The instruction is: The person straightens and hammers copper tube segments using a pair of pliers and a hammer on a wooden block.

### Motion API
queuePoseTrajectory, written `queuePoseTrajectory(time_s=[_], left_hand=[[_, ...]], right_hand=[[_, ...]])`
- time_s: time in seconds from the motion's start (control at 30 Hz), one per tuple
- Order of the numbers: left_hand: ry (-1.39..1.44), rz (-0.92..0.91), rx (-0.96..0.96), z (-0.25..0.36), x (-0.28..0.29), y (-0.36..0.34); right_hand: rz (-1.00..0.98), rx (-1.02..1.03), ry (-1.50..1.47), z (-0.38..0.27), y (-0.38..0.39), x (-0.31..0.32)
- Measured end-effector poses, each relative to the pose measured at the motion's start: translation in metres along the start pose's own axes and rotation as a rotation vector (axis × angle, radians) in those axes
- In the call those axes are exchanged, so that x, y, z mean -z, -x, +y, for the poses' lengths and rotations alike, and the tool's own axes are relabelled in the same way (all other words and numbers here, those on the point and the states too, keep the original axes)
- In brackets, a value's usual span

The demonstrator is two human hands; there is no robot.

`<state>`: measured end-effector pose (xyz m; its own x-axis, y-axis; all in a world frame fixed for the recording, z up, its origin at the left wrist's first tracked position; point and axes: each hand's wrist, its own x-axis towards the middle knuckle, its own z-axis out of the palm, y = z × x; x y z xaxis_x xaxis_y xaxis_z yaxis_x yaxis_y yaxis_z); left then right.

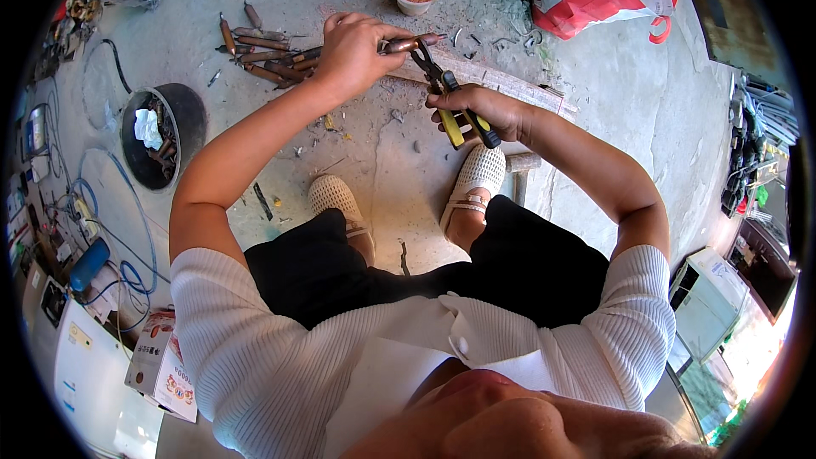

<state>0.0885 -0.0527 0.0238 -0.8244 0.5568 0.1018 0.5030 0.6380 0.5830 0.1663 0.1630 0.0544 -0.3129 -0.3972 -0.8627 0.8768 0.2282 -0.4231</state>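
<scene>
My left hand (pixel 357 51) holds a short brownish copper tube (pixel 399 46) sideways above the floor. My right hand (pixel 476 110) grips pliers (pixel 449 85) with yellow-and-black handles, their head against the tube beside my left fingers. A heap of similar tubes (pixel 262 51) lies on the floor to the left of and behind my left hand, partly hidden by it. Below the pliers' head a long pale board (pixel 527 89) lies on the floor, with small dark scraps (pixel 476 41) around it.
A dark bucket (pixel 194 115) with scrap and white paper stands left, near tangled hoses (pixel 127 263). A plastic cup (pixel 416 2) of granules and a red-and-white bag (pixel 586 4) sit beyond the board. A hammer-like tool (pixel 525 161) lies by my right foot. Scrap metal (pixel 756 136) lines the right.
</scene>
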Motion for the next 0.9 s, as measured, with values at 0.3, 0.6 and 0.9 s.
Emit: queuePoseTrajectory(time_s=[0.3,0.6,0.9], left_hand=[[0.010,0.063,-0.068,0.003,-0.004,-0.005],[0.044,0.020,-0.020,0.006,-0.008,-0.001],[0.829,-0.360,0.619,-0.015,-0.045,0.014]], right_hand=[[0.044,0.006,-0.006,0.007,-0.006,0.002],[0.123,0.107,-0.030,0.016,-0.010,-0.003],[0.206,0.197,-0.081,0.000,-0.020,0.006]])
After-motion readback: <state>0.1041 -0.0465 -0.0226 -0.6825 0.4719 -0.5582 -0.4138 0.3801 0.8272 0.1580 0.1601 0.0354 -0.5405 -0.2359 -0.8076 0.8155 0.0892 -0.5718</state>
